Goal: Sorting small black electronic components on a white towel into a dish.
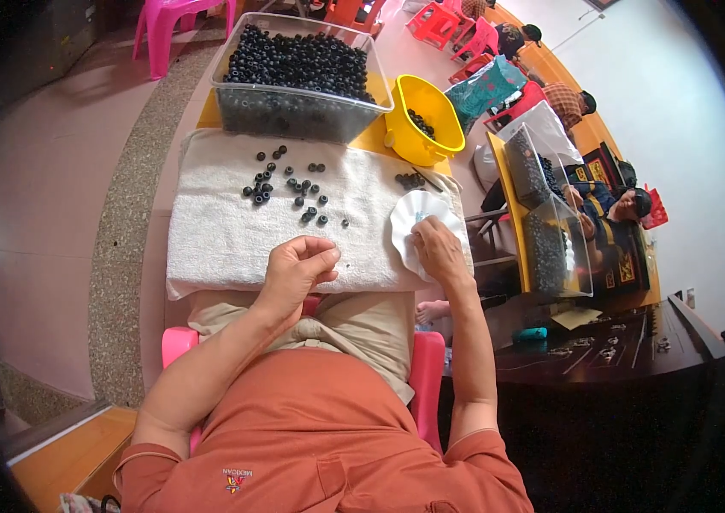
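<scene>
My left hand (301, 272) hovers over the near edge of a white towel (209, 227), thumb pressed to the curled fingers; whatever sits in that pinch is too small or hidden to make out. My right hand (439, 250) reaches into a white dish with a wavy rim (403, 224), its fingertips drawn together and pointing down. Small pale-blue bits (420, 215) show in the dish beside those fingers. Loose black beads with holes (299, 185) lie scattered on the towel beyond my left hand. A small cluster of black beads (410, 180) rests just beyond the dish.
A clear plastic bin (303, 124) full of black beads stands at the towel's far side. Right of it is a yellow tub (403, 141) with some beads. At the right, other people sit by a table holding clear bins (555, 248). A pink stool (157, 43) stands far left.
</scene>
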